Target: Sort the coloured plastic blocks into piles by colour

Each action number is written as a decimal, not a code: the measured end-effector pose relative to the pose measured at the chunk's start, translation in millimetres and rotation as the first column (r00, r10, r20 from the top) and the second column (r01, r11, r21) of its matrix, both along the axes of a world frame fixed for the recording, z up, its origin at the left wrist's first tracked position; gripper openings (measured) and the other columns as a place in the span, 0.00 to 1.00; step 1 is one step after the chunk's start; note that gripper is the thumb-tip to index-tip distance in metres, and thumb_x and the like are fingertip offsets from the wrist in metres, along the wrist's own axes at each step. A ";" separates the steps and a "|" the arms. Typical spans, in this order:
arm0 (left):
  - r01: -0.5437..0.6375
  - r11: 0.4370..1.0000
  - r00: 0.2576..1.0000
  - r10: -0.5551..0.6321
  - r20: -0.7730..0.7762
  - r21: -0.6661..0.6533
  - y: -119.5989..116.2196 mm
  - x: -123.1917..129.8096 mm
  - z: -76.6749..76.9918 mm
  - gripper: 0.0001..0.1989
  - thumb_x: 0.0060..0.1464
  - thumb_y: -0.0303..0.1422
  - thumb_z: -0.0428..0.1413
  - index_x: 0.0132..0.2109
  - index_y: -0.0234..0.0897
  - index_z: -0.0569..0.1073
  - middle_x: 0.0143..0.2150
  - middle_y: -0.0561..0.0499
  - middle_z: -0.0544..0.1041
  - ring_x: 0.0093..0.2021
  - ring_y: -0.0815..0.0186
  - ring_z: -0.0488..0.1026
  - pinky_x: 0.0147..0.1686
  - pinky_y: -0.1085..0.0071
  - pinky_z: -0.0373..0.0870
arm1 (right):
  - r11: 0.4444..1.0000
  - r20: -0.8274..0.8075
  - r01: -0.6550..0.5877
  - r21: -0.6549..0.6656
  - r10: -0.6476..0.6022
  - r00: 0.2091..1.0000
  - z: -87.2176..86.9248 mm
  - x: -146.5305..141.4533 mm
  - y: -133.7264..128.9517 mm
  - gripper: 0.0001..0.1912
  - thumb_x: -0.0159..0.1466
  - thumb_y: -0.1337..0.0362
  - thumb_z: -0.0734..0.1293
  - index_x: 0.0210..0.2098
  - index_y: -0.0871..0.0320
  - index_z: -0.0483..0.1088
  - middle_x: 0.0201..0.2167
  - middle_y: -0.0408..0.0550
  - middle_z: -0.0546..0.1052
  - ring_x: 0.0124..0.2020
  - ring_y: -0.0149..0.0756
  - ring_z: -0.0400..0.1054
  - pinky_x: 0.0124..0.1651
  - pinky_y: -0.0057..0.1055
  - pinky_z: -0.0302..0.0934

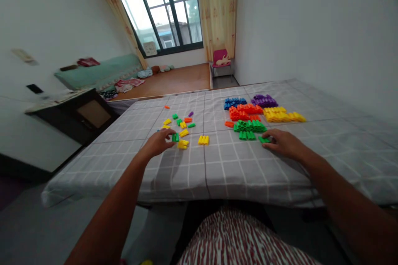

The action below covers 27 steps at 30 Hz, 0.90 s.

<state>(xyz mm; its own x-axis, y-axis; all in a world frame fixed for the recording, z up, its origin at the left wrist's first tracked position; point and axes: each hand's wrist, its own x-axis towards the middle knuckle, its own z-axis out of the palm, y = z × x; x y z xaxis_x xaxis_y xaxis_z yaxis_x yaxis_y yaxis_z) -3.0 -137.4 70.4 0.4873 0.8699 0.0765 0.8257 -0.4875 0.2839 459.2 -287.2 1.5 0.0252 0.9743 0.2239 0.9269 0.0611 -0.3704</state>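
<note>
My left hand [159,142] pinches a small green plastic piece [175,137] between thumb and fingers, over a scatter of loose pieces. Just beside it lie yellow pieces [183,144], and a row of joined yellow pieces [203,140] sits farther right. On the right, my right hand [284,143] has its fingers closed on another green piece [264,139] at the table surface. That piece is next to the green pile [249,126]. Behind the green pile are stacks of orange [244,112], yellow [281,114], blue [234,103] and purple pieces [264,100].
A grey checked cloth [186,174] covers the table. More loose pieces lie toward the back left, including an orange one [167,107] and a purple one [190,114]. A dark cabinet [90,116] stands to the left. A pink chair [221,58] is near the window.
</note>
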 end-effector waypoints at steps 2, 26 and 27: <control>0.155 0.988 0.981 -0.152 0.123 -0.017 -12.8 48.3 1.7 0.19 0.49 0.37 0.59 0.49 0.40 0.72 0.45 0.49 0.76 0.40 0.64 0.75 0.38 0.70 0.73 | 1.000 0.009 0.014 0.010 -0.014 1.000 1.2 -4.4 0.4 0.14 0.55 0.57 0.67 0.39 0.55 0.73 0.36 0.48 0.78 0.31 0.37 0.71 0.34 0.32 0.63; 0.461 0.887 0.870 -0.456 0.187 0.018 -42.4 194.4 -45.2 0.18 0.52 0.30 0.58 0.52 0.40 0.71 0.54 0.47 0.70 0.43 0.66 0.74 0.46 0.70 0.72 | 0.974 -0.179 0.080 0.214 -0.041 0.983 -3.5 -9.6 -0.8 0.13 0.59 0.57 0.66 0.41 0.56 0.73 0.37 0.48 0.77 0.29 0.35 0.71 0.34 0.33 0.65; 0.454 0.890 0.872 -0.452 0.187 0.032 -41.1 183.4 -40.4 0.18 0.53 0.31 0.57 0.52 0.40 0.71 0.55 0.48 0.70 0.43 0.67 0.75 0.45 0.70 0.72 | 0.967 -0.172 0.095 0.237 -0.054 0.984 -0.2 -11.1 -1.5 0.14 0.60 0.56 0.65 0.41 0.56 0.73 0.37 0.48 0.77 0.29 0.35 0.71 0.33 0.33 0.65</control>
